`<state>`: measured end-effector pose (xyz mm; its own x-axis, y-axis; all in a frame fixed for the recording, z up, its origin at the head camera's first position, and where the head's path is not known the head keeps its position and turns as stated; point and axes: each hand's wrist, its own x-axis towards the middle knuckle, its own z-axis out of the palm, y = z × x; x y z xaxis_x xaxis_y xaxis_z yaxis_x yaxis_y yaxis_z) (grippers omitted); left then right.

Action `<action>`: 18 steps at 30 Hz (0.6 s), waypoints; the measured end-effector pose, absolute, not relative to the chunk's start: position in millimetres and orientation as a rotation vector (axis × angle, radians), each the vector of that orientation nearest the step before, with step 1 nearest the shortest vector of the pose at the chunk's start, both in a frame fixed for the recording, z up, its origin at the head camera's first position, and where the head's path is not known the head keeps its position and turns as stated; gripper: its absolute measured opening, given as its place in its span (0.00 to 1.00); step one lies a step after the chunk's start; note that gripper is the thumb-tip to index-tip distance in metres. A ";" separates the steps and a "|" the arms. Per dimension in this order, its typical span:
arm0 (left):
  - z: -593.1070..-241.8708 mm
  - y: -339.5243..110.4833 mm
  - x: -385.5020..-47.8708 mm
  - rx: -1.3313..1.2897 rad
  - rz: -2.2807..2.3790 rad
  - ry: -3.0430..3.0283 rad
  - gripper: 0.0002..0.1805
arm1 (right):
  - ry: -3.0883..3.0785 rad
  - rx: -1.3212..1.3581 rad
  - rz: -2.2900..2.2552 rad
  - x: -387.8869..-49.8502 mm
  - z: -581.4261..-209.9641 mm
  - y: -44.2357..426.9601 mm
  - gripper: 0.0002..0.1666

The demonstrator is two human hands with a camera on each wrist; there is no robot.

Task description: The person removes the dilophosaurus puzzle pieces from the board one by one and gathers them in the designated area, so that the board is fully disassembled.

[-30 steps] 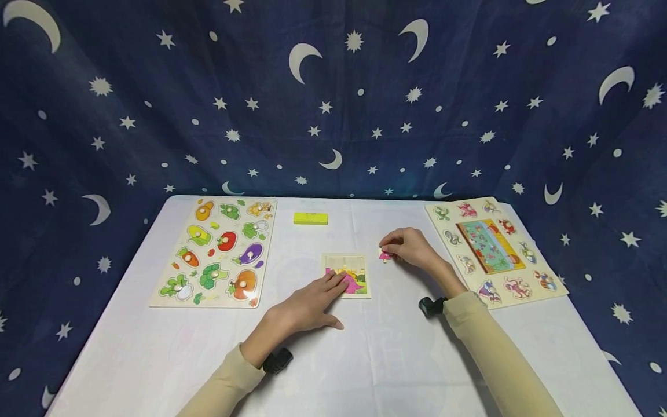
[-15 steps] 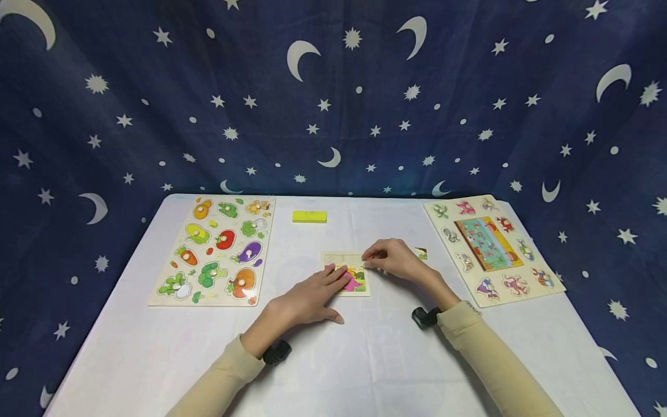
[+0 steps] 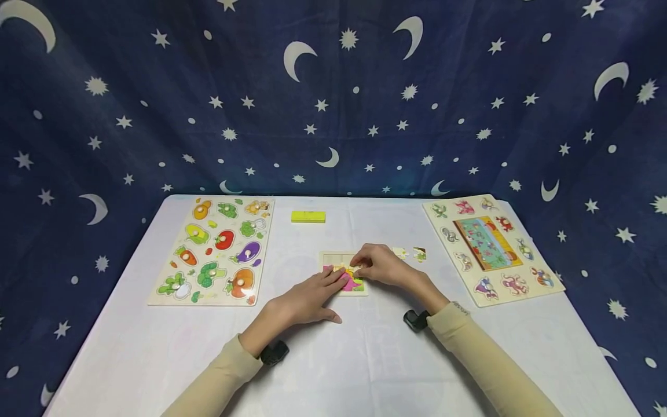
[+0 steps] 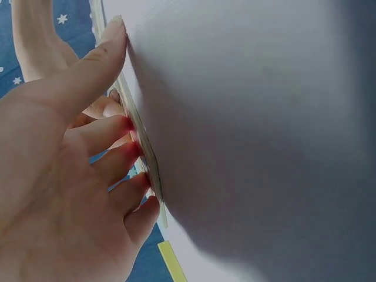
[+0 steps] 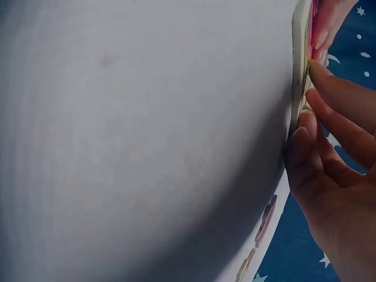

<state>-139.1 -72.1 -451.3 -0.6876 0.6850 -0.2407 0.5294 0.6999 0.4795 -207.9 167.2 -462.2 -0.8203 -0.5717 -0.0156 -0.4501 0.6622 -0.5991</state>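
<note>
A small square jigsaw puzzle (image 3: 341,293) in a pale wooden frame, with a pink figure in its picture, lies mid-table. My left hand (image 3: 307,299) rests its nearly straight fingers on the puzzle's left part, thumb on the cloth; in the left wrist view the fingertips (image 4: 141,197) touch the board. My right hand (image 3: 385,265) has thumb and curled fingers together over the upper right of the puzzle, pinching a small puzzle piece that they mostly hide. Two loose puzzle pieces, one whitish (image 3: 399,252) and one green and brown (image 3: 419,253), lie right of the board.
A vegetable peg puzzle board (image 3: 211,298) lies on the left. On the right is an animal puzzle board (image 3: 476,296) with a small picture puzzle (image 3: 487,243) on it. A yellow block (image 3: 308,216) sits near the back edge, before a starry curtain (image 3: 333,87).
My right hand has carried a pink puzzle piece leftward from the table onto the puzzle's upper right. Two loose pieces have come into sight behind it. The left hand stays on the puzzle.
</note>
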 end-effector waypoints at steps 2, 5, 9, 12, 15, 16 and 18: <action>-451.6 -72.5 -138.7 0.937 0.531 2.502 0.49 | 2.681 -0.818 -0.870 -207.5 -462.8 165.1 0.10; -451.8 -72.6 -138.1 0.933 0.532 2.499 0.49 | 2.679 -0.796 -0.874 -206.4 -463.2 163.3 0.09; -452.0 -72.4 -137.3 0.930 0.528 2.500 0.49 | 2.652 -0.800 -0.885 -206.1 -462.2 162.3 0.10; -452.1 -71.9 -137.5 0.929 0.534 2.499 0.49 | 2.626 -0.773 -0.878 -207.8 -460.9 162.3 0.10; -452.7 -71.6 -138.2 0.932 0.534 2.501 0.49 | 2.601 -0.709 -0.876 -210.0 -460.0 162.9 0.10; -453.0 -71.6 -138.4 0.933 0.532 2.502 0.49 | 2.596 -0.698 -0.877 -210.6 -460.1 163.5 0.10; -453.3 -71.8 -138.7 0.933 0.530 2.502 0.49 | 2.576 -0.695 -0.898 -211.7 -460.6 164.7 0.09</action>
<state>-138.7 -71.8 -453.3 -0.6887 0.6818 -0.2466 0.5233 0.7028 0.4818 -211.7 164.7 -460.6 -0.8287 -0.5419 -0.1400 -0.3374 0.6833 -0.6476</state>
